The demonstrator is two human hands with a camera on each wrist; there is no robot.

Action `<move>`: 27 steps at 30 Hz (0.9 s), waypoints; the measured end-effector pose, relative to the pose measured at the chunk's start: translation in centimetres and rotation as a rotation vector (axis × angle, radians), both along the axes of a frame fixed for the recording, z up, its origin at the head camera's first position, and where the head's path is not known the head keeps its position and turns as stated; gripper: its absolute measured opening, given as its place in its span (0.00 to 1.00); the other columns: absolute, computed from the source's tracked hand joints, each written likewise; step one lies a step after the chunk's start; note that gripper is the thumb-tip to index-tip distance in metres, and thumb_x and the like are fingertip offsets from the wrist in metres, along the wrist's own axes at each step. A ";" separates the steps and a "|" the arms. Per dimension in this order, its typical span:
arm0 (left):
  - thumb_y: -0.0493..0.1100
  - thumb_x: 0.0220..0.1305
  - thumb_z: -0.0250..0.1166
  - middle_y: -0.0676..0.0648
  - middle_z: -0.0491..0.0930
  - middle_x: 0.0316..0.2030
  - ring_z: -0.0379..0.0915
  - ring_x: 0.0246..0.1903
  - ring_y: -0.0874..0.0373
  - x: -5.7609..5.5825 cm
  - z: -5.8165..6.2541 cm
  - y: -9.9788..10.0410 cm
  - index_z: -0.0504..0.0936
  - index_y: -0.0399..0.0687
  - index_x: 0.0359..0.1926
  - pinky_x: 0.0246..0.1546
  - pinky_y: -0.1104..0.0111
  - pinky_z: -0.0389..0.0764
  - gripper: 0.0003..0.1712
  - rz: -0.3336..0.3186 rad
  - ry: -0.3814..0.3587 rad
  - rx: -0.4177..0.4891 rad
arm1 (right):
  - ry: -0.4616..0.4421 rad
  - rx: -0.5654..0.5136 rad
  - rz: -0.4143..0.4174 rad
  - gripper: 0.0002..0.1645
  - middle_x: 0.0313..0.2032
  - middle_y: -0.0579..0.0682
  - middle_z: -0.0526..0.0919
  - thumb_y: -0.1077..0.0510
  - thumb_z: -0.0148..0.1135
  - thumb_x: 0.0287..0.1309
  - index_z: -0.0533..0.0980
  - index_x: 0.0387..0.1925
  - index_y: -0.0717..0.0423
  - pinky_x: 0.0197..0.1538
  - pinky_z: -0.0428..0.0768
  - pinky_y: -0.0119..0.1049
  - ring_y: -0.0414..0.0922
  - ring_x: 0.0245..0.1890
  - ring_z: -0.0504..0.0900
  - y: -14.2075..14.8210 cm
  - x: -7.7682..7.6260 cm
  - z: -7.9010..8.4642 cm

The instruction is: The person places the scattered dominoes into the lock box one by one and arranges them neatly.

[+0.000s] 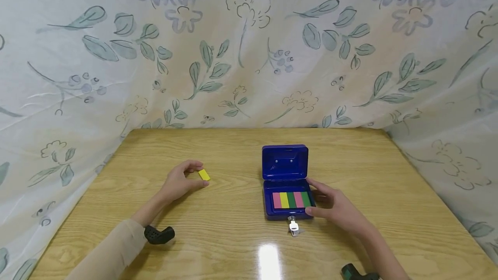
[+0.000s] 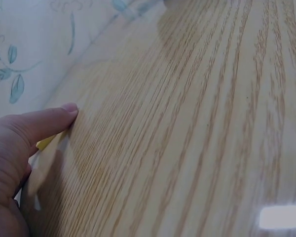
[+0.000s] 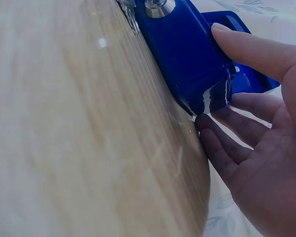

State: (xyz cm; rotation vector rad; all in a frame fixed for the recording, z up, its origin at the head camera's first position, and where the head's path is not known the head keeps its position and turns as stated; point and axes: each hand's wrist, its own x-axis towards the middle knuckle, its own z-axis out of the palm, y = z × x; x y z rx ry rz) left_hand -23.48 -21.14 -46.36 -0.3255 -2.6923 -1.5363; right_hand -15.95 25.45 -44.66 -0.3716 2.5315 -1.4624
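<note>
My left hand [image 1: 180, 179] pinches a small yellow block [image 1: 204, 175] between thumb and fingers, low over the table, left of the box. Only a sliver of that block [image 2: 44, 142] shows behind the thumb in the left wrist view. A blue cash box [image 1: 266, 202] stands with its lid [image 1: 285, 162] raised at the back. Inside, several pink, yellow and green blocks [image 1: 292, 200] lie side by side in a row. My right hand [image 1: 336, 208] holds the box at its right side, thumb [image 3: 224, 34] on the front top edge, fingers along the side wall.
Keys [image 1: 293, 227] hang from the lock at the box's front. The wood-grain table [image 1: 229, 237] ends at a floral cloth [image 1: 249, 55] behind and at both sides. A black device [image 1: 159, 235] is at the left wrist, another [image 1: 352, 272] at the right.
</note>
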 end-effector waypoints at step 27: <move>0.52 0.47 0.80 0.52 0.81 0.47 0.75 0.49 0.53 0.8 1.3 -0.8 0.82 0.47 0.52 0.52 0.50 0.72 0.31 -0.109 0.094 -0.042 | -0.012 0.011 -0.014 0.49 0.68 0.59 0.65 0.45 0.74 0.53 0.61 0.74 0.42 0.62 0.67 0.59 0.61 0.63 0.69 0.0 -0.1 0.0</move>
